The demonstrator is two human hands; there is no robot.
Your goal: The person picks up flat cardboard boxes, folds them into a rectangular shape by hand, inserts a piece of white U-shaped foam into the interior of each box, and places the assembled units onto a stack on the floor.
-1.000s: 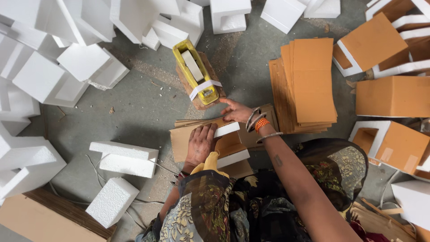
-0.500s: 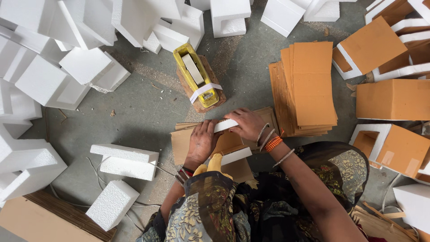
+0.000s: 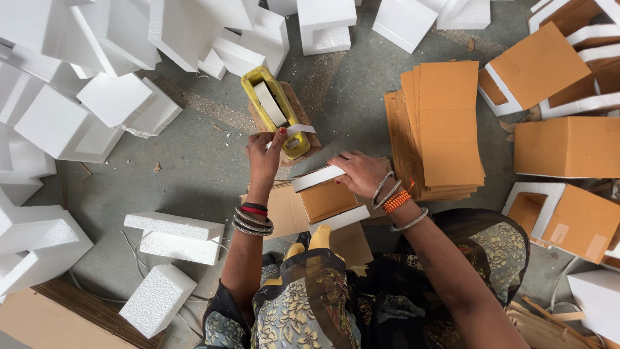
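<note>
My left hand (image 3: 265, 156) reaches forward to a yellow tape dispenser (image 3: 274, 103) standing on a brown block. Its fingertips pinch the free end of the white tape strip (image 3: 299, 129). My right hand (image 3: 361, 173) lies on a small cardboard box (image 3: 326, 199) with white foam end pieces, fingers curled over its far foam edge, holding it down. The box rests on flat cardboard sheets (image 3: 284, 210) in front of my knees. Both wrists carry bangles.
A stack of flat cardboard sheets (image 3: 445, 123) lies to the right of the box. Cardboard boxes with foam inserts (image 3: 568, 147) stand at the far right. Several white foam blocks (image 3: 173, 227) lie at the left and along the top on the grey floor (image 3: 194, 168).
My left hand left the cardboard sheets and moved up to the tape dispenser, taking the tape end. My right hand slid from the dispenser side onto the small box.
</note>
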